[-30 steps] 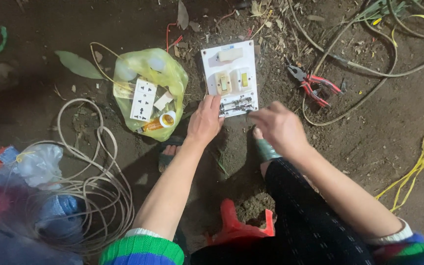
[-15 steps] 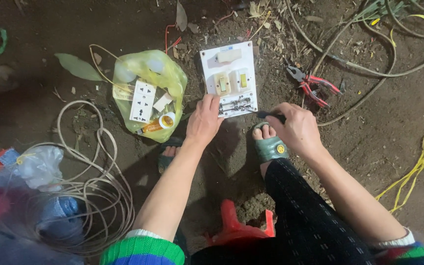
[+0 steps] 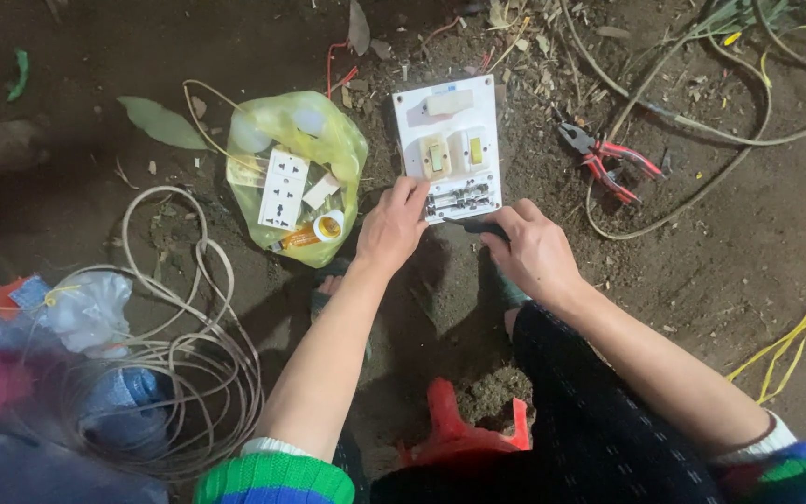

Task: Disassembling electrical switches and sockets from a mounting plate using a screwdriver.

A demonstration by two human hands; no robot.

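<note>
Bare, dark earth strewn with dry leaves and cable serves as the floor (image 3: 701, 280) where the person crouches. Nearest the body, between the knees, a red plastic scrap (image 3: 450, 429) lies by a clump of soil. To the outside of the left arm, a coil of pale wire (image 3: 188, 373) rests on the ground beside some bags.

Further out, the left hand (image 3: 392, 229) lies with its fingers bent over the near left corner of a white switch board (image 3: 450, 145), pressing on that edge rather than gripping around it. The right hand (image 3: 535, 250) is curled shut around a dark, slim tool (image 3: 482, 225); only its tip shows past the fingers, so its kind cannot be told, and the tip points toward the near edge of the board.

The board lies flat on the earth directly ahead of both hands, its long axis running away from the person, with a strip of metal terminals along the near edge. The left hand touches it; the right is just beside it.

Beyond the left hand, to its outside, a yellow-green plastic bag (image 3: 305, 140) carries a white socket plate (image 3: 284, 189) and a small orange tube. Beyond the right hand, red-handled pliers (image 3: 608, 163) lie near grey cables, well apart from the board.
</note>
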